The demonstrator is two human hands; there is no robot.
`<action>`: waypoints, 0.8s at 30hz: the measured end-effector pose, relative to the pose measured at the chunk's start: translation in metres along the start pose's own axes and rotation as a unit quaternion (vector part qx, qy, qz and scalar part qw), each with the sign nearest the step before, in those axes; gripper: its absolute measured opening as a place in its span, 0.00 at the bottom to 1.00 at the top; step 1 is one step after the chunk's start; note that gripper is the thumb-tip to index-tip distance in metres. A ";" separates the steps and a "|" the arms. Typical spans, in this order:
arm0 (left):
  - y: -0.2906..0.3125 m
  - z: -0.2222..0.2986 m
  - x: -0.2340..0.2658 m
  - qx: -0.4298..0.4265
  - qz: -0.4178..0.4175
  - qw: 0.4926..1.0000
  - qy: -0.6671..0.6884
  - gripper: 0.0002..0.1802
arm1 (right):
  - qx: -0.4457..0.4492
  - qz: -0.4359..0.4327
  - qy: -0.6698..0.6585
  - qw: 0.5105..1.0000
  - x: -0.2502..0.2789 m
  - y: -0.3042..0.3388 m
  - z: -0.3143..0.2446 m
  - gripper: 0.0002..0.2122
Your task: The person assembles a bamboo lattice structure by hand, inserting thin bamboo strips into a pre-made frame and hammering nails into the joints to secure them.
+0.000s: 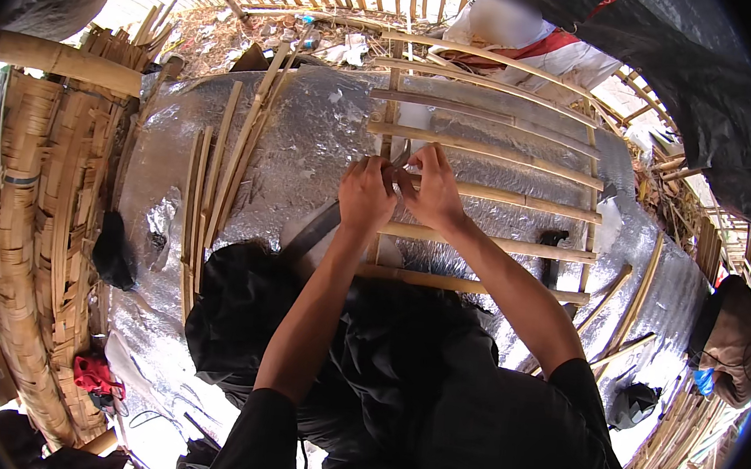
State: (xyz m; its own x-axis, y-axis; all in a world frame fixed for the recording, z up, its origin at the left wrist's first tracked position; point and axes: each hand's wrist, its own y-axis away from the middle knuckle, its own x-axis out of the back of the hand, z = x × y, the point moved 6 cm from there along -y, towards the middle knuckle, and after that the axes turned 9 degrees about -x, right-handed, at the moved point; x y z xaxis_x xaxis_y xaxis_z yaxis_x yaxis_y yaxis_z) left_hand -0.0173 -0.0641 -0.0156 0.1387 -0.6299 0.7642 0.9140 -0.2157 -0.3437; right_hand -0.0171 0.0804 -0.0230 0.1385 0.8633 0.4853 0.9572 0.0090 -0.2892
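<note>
A frame of long split-bamboo slats [521, 201] lies in front of me, several slats crossing an upright strip at its left end. My left hand [368, 191] is closed at that crossing, its fingertips pressed in on a dark, flat, flexible strip [313, 229]. The strip's long tail hangs down to the lower left beside my left wrist. My right hand [434, 188] pinches close by, fingertips near the short grey end of a strip that sticks up between the hands. Fingers hide the crossing itself, so I cannot see how the strip passes round it.
Silver foil sheeting [315, 113] covers the ground. Loose bamboo strips [238, 151] lie at left, and more at lower right. Big rolls of woven bamboo [23, 230] stand far left. A white-and-red sack [534, 52] sits beyond the frame. A red cloth item [99, 375] lies lower left.
</note>
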 end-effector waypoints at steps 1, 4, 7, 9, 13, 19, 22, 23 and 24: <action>0.001 -0.001 0.000 0.000 -0.001 1.000 -0.002 0.05 | -0.004 0.022 -0.003 1.000 0.003 -0.001 -0.003 0.14; 0.000 -0.004 0.002 -0.001 -0.006 1.000 -0.004 0.04 | 0.072 -0.038 0.083 0.993 -0.003 0.000 -0.014 0.16; -0.003 -0.005 0.002 0.000 -0.016 1.000 0.001 0.05 | 0.086 -0.063 0.117 0.987 -0.006 0.001 -0.013 0.18; -0.003 -0.005 0.001 0.001 -0.023 1.000 0.002 0.06 | 0.066 -0.068 0.103 0.990 -0.009 0.003 -0.006 0.18; -0.001 -0.013 -0.002 0.037 -0.026 0.997 0.070 0.06 | 0.054 -0.066 0.065 0.994 -0.012 0.004 -0.001 0.19; 0.009 -0.015 0.026 0.023 0.060 0.996 0.065 0.08 | 0.057 -0.067 0.051 0.995 -0.012 0.006 -0.001 0.18; 0.019 -0.015 0.035 -0.048 0.072 0.996 -0.029 0.07 | 0.057 -0.077 0.055 0.994 -0.014 0.005 -0.003 0.17; 0.021 -0.015 0.034 -0.046 0.070 0.996 -0.034 0.07 | 0.051 -0.072 0.047 0.995 -0.013 0.004 -0.002 0.16; 0.023 -0.015 0.033 -0.043 0.069 0.996 -0.039 0.07 | 0.044 -0.066 0.038 0.996 -0.010 0.004 -0.002 0.15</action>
State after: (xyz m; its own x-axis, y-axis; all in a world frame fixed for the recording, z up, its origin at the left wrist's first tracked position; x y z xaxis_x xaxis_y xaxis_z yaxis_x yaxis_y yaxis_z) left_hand 0.0026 -0.1013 -0.0061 0.2931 -0.5988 0.7453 0.8481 -0.1970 -0.4918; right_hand -0.0144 0.0708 -0.0278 0.0350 0.8107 0.5844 0.9429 0.1670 -0.2881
